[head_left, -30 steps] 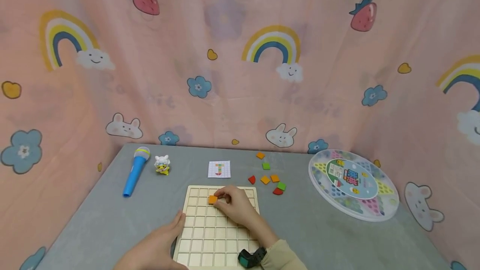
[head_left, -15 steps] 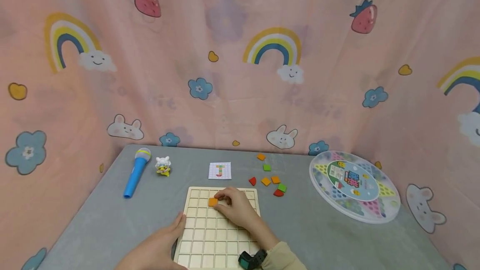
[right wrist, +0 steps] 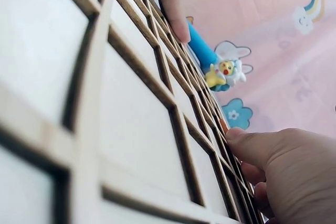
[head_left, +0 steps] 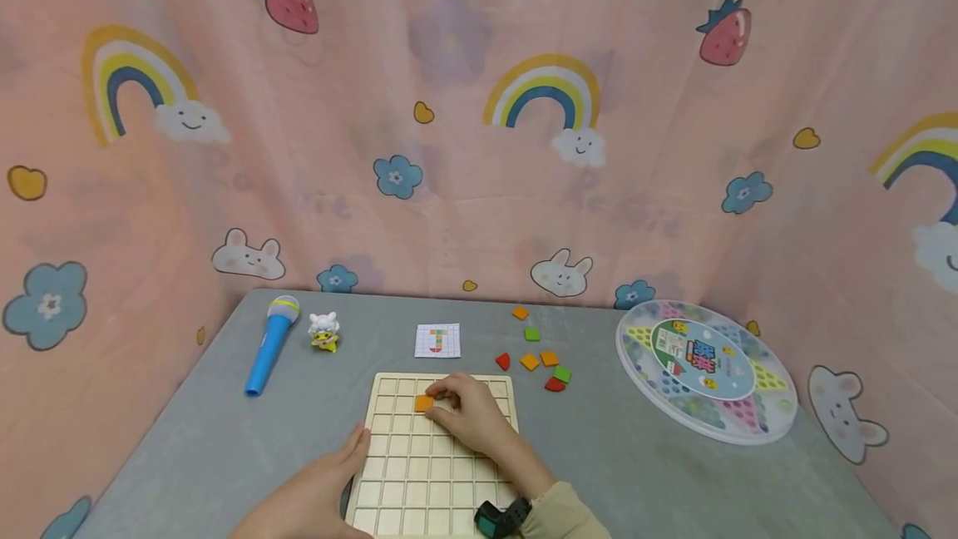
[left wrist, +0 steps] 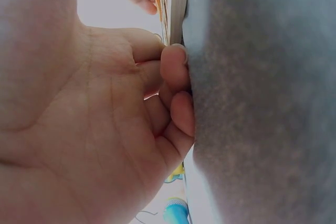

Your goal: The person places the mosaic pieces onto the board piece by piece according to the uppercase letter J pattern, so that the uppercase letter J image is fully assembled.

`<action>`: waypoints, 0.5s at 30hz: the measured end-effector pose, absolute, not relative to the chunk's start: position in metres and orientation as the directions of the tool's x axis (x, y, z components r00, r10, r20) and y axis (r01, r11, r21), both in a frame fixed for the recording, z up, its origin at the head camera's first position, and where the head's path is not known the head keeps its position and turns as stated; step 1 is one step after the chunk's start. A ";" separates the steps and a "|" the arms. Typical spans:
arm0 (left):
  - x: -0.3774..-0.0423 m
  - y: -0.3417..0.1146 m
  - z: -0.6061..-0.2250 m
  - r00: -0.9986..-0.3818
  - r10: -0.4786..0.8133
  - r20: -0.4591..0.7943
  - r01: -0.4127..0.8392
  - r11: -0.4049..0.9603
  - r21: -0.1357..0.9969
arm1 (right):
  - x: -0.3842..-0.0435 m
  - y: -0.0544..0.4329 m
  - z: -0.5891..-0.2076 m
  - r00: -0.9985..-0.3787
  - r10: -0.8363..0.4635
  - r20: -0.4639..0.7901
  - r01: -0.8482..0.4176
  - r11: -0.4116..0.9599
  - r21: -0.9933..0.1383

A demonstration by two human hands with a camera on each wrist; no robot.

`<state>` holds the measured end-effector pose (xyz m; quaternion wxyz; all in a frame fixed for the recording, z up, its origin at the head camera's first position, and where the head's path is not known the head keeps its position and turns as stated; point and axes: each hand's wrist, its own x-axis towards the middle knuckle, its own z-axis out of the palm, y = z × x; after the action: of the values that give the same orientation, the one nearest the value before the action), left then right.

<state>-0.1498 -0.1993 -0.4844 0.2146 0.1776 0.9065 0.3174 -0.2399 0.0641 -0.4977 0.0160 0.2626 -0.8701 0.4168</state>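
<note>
- On the gray table [head_left: 674, 489], a flat wooden grid board [head_left: 415, 468] lies near the person; thin, raised strips make rows of little square pockets.
- One orange square tile [head_left: 423, 403] is at the third pocket from the left, second row from the far edge. I cannot tell if it sits all the way down.
- The right hand [head_left: 473, 416] pinches that tile by its right side with thumb and pointing finger.
- The left hand [head_left: 303, 489] grips the board's left side with bent fingers.
- Past the board is a paper card [head_left: 437, 341] with thin lines and a colored hook shape.
- Next to the card are loose tiles: orange squares [head_left: 530, 362], green squares [head_left: 531, 334] and red rounded pieces [head_left: 503, 361].
- On the right is a round, shiny plastic game case [head_left: 677, 416]; bright dots show through its clear parts, around an oval label.
- On the left are a blue toy microphone [head_left: 271, 348] and a small white-and-yellow figure [head_left: 324, 333].
- Behind hangs soft, wrinkly pink cloth [head_left: 479, 223].
</note>
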 end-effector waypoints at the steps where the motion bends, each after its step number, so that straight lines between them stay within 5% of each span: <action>1: -0.150 -0.199 -0.485 -0.845 0.457 -0.278 0.182 0.734 0.654 | -0.240 0.064 -0.498 -0.860 -0.443 0.254 -0.476 0.513 -0.715; 15: -0.150 -0.202 -0.492 -0.854 0.466 -0.232 0.232 0.740 0.632 | -0.240 0.064 -0.496 -0.860 -0.458 0.225 -0.472 0.546 -0.692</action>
<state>-0.1500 -0.2018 -0.4921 0.1913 0.1913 0.9128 0.3059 -0.2396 0.0642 -0.4961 0.0087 0.2645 -0.8792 0.3963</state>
